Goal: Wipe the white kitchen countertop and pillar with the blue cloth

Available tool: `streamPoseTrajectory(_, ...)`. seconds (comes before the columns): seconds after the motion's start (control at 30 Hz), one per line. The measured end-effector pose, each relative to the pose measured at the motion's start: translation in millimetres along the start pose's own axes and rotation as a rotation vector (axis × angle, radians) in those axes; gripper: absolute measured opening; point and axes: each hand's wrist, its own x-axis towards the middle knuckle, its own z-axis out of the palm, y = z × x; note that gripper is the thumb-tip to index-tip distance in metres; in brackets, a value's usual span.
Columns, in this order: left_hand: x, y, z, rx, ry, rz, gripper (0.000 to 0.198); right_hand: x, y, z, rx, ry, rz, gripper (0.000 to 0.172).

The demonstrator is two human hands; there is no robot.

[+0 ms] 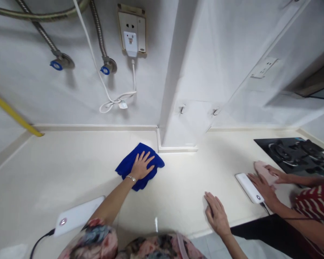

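Observation:
My left hand (142, 166) lies flat with fingers spread on a blue cloth (126, 163), pressing it on the cream countertop (70, 169) near the foot of a white wall column (178, 108). It grips nothing. My right hand (217, 214) rests palm down, fingers stretched out, on the counter near its front edge, and holds nothing.
A white power bank (78, 216) with a black cable lies at the front left. At the right, another person in a red striped top has one hand on a second white power bank (247, 187) and one on a pink cloth (260, 168), beside a black gas hob (294, 153). Hoses, a socket and a coiled white cable hang on the wall.

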Motion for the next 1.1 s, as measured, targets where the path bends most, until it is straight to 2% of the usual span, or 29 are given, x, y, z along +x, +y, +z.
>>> streamPoseTrajectory(0.13,17,-4,-2.7,-0.004,0.049,-0.123,0.058,-1,1,-2,0.014,-0.010,0.002,0.057)
streamPoseTrajectory(0.27,26,-4,-6.0,-0.019,0.061,-0.160,0.054,1,-2,-5,0.034,-0.012,0.015,0.056)
streamPoseTrajectory(0.47,16,13,-21.8,-0.145,0.120,-0.256,0.046,2,-5,-5,0.040,-0.008,0.026,0.053)
streamPoseTrajectory(0.63,0,36,-26.2,-0.143,-0.017,-0.287,0.025,1,-2,-5,0.049,-0.003,0.040,0.055)
streamPoseTrajectory(0.77,-2,43,-27.7,-0.176,-0.030,-0.357,0.016,-2,-6,7,0.060,0.031,0.064,0.056)
streamPoseTrajectory(0.87,-3,45,-30.7,-0.231,-0.027,-0.424,0.015,0,-20,26,0.070,0.139,0.193,0.055)
streamPoseTrajectory(0.97,-9,47,-36.3,-0.333,-0.029,-0.479,0.015,10,-46,46,0.180,0.224,0.283,0.045)
streamPoseTrajectory(1.03,-16,47,-42.5,-0.439,-0.044,-0.488,0.019,20,-68,55,0.346,0.195,0.282,0.039)
streamPoseTrajectory(1.1,-22,48,-50.3,-0.575,-0.064,-0.476,0.030,33,-93,60,0.539,0.113,0.273,0.037)
